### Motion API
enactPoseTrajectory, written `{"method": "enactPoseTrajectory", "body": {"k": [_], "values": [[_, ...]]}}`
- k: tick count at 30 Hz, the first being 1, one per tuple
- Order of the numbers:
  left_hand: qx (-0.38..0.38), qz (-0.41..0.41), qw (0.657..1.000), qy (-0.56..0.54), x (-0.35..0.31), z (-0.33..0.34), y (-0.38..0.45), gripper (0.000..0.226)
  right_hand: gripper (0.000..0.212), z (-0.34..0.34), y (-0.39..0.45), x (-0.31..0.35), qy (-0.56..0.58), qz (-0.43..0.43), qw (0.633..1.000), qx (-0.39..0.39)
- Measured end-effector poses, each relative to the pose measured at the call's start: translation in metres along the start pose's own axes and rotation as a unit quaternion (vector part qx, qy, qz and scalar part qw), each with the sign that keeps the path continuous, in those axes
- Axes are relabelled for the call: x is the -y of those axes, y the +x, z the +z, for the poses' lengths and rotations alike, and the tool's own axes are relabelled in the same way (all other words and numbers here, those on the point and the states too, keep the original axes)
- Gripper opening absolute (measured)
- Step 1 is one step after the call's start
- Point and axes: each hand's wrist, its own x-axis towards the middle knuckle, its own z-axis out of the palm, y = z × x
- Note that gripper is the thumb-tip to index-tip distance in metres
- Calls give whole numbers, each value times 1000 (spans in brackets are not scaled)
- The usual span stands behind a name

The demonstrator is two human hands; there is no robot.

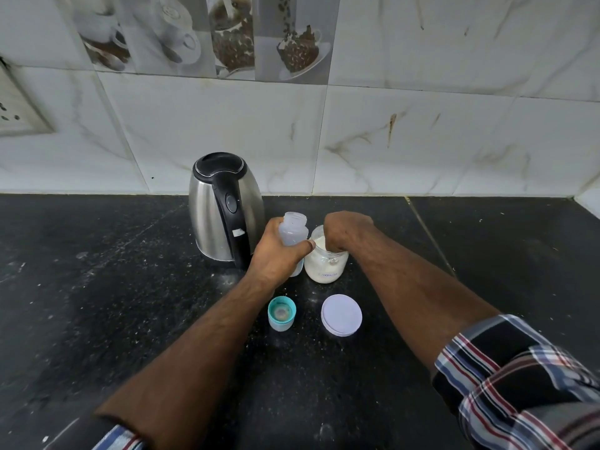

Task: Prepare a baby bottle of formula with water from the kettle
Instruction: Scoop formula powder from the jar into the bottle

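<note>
One translucent plastic baby bottle (293, 233), uncapped, is gripped by the left hand (276, 254) at 3 o'clock of one steel kettle (224, 207). The right hand (345, 230) is curled into one glass jar of white powder (324, 266); what it holds cannot be told. Two round caps are laid at 6 o'clock: one teal bottle cap (281, 312), one white jar lid (341, 315).

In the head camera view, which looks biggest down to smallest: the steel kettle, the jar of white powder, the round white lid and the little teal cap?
1. Stainless steel kettle with black handle, clearly largest.
2. Clear glass jar of white powder and flat round white lid: these look alike, and the lid lies nearer the camera, so I won't rank them.
3. Small teal bottle cap, smallest.
</note>
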Motion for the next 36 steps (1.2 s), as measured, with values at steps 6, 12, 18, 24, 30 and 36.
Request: {"method": "enactPoseTrajectory", "body": {"k": [6, 12, 18, 24, 30, 36], "values": [[9, -1, 1000, 2, 0, -3, -2, 59, 29, -2, -6, 2, -45, -17, 998, -47], [9, -2, 1000, -5, 1, -6, -3, 58, 32, -5, -9, 0, -47, -13, 999, -20], [11, 0, 1000, -5, 2, -9, -4, 58, 27, -10, -13, 0, -29, -13, 999, -22], [11, -3, 1000, -1, 2, -10, -8, 61, 22, -21, -18, -5, 12, -19, 998, -58], [14, -3, 1000, 3, 4, -9, -11, 56, 3, -12, -20, -11, 19, -56, 993, -105], [9, -7, 1000, 14, 6, -7, -14, 63, 10, -13, -26, -21, 88, -102, 980, -149]]}}
